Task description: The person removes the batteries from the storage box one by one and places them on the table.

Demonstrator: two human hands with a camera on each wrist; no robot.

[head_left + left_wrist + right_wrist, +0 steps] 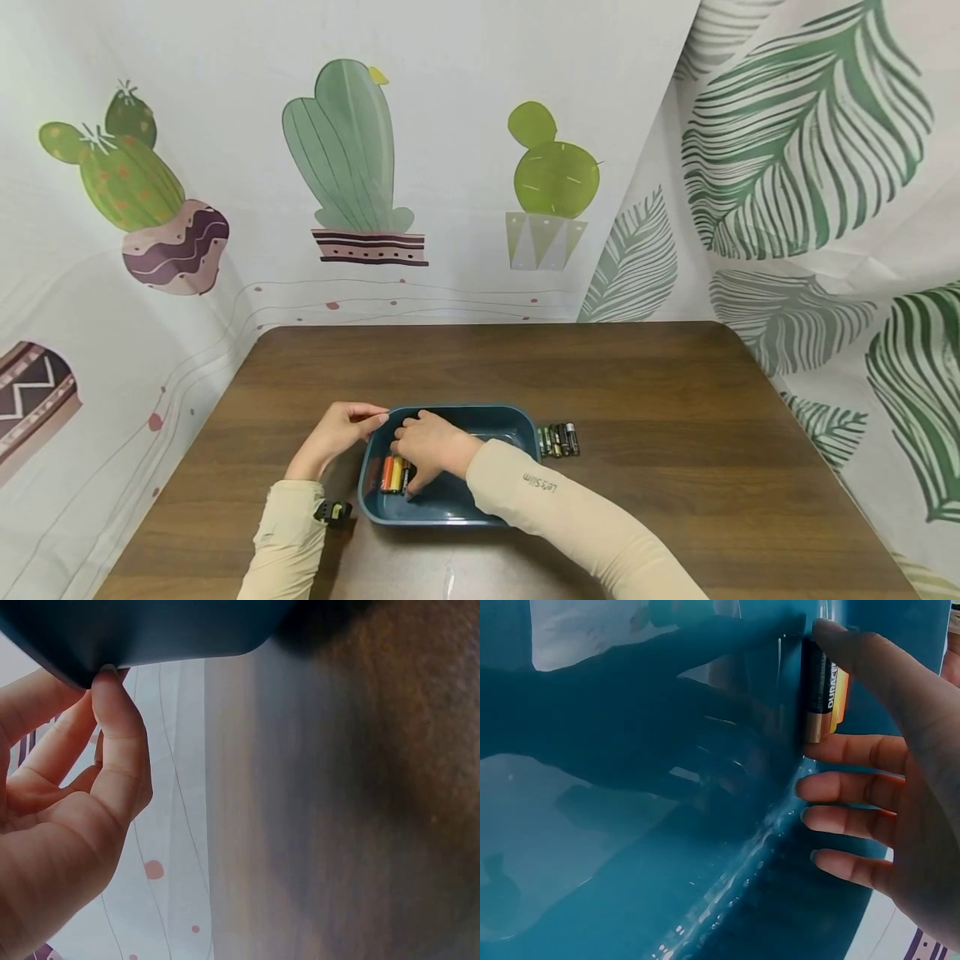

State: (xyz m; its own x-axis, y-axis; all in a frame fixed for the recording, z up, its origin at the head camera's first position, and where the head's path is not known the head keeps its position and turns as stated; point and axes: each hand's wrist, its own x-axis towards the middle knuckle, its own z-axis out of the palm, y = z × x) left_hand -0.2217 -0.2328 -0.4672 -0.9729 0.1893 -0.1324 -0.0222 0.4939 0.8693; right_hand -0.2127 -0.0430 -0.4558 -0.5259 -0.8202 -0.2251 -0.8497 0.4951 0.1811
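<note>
A dark blue plastic tray (450,508) sits on the wooden table. My left hand (335,435) pinches its far left corner rim between thumb and fingers; the left wrist view shows the thumb (120,727) against the tray's edge. Inside the tray, at its left side, an orange battery (387,474) and a yellow battery (397,474) lie side by side with a black one. My right hand (437,446) reaches into the tray and holds that black-and-copper Duracell battery (820,686) by its ends, thumb at one, index finger at the other. The other fingers are spread near the tray wall.
Several dark and green batteries (559,440) stand in a row on the table (660,467), just right of the tray. A patterned cloth (465,167) with cacti hangs behind the table. A black wrist device (333,512) sticks out from my left sleeve.
</note>
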